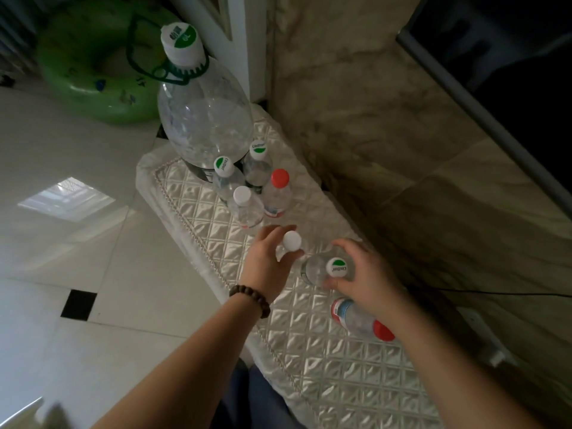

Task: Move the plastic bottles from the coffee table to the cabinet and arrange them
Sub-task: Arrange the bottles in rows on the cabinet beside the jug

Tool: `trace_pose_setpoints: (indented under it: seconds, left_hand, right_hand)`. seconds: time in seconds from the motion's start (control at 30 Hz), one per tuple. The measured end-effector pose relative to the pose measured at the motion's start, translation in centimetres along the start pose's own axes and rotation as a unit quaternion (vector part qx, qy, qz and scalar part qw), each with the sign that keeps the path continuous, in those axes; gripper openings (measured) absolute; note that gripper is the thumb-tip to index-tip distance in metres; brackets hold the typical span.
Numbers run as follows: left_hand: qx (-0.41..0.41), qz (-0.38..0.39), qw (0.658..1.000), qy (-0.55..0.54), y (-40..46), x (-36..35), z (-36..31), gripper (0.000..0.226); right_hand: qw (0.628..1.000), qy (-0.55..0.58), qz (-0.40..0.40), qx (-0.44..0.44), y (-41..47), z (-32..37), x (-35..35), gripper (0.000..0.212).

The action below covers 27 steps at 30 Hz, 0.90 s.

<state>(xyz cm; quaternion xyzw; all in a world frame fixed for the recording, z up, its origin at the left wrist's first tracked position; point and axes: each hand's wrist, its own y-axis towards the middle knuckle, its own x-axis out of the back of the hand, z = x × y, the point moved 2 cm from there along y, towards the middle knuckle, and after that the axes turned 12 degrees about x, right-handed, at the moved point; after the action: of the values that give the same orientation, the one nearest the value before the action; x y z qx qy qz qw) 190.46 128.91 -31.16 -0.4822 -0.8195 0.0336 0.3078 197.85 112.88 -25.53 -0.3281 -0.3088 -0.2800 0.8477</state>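
Bottles are mostly on the cabinet already, standing in a tight cluster on its quilted cover (325, 376) by the big jug (204, 119). Biggest risk imo: they're empty and light, so a bump from either wrist topples the row, and the red-capped one lying on its side (360, 318) (right under the right forearm) could roll off the edge. Left hand (267, 261) has its fingers (272, 232) curled round the white-capped bottle (292, 241), cap poking up between thumb and fingers. Right hand (363, 274) grips the green-and-white-capped bottle (322, 269) from the side, fingers wrapped behind it.
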Motion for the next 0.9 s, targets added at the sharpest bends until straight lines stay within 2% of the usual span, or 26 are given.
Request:
trace_pose_setpoints:
  seconds: [0.13, 0.23, 0.5, 0.9]
  left_hand:
    - [0.017, -0.039, 0.999, -0.005, -1.0, 1.9, 1.0, 0.045]
    - [0.025, -0.058, 0.998, -0.021, -1.3, 2.9, 1.7, 0.045]
    - [0.047, -0.092, 0.994, -0.020, -0.7, 3.3, 2.2, 0.044]
    - [0.080, -0.127, 0.988, -0.027, 0.0, 2.1, 1.0, 0.040]
  right_hand:
    - [0.999, -0.035, 0.000, 0.000, 0.0, -0.2, -0.6, 0.038]
    - [0.999, -0.026, -0.021, 0.008, 0.3, 0.0, -0.6, 0.028]
    - [0.993, -0.036, -0.082, 0.079, 4.6, 2.4, 0.3, 0.031]
    - [0.991, -0.083, -0.026, 0.100, 8.6, 4.7, -0.9, 0.037]
